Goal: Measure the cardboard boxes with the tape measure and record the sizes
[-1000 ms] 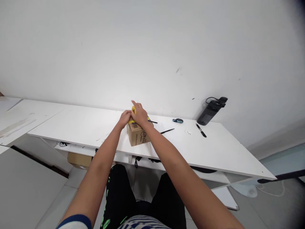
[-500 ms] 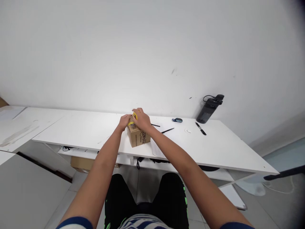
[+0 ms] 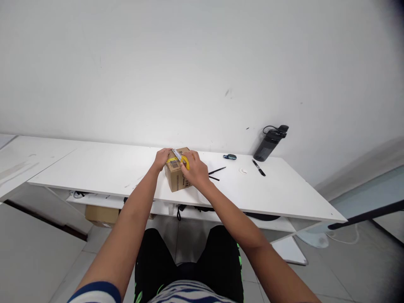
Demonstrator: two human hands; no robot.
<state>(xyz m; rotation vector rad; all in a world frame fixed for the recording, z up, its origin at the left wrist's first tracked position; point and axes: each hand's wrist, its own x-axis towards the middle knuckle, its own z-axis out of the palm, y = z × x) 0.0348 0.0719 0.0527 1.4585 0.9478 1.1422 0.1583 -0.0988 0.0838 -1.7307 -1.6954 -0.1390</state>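
A small brown cardboard box point(image 3: 176, 180) with dark printing and a yellow strip on top stands on the white desk. My right hand point(image 3: 196, 168) is closed around the yellow case of a tape measure point(image 3: 184, 161) above the top of the box. A short length of its pale, marked blade point(image 3: 176, 154) runs out across the box top towards the far left. At the box's left edge, the closed fingers of my left hand point(image 3: 162, 158) hold the end of that blade; the fingertips are partly hidden.
Right of the box lie two thin black sticks point(image 3: 217, 170), a small dark key-fob-like object point(image 3: 229, 156), a white ring-shaped scrap point(image 3: 243, 171) and a black marker point(image 3: 259, 167). A dark bottle point(image 3: 269, 144) leans near the wall. A shelf point(image 3: 221, 216) runs under the desk point(image 3: 104, 164).
My right hand has drawn the tape measure's case right and towards me, so a stretch of blade shows. My left hand stays at the box's left edge. The view has shifted slightly.
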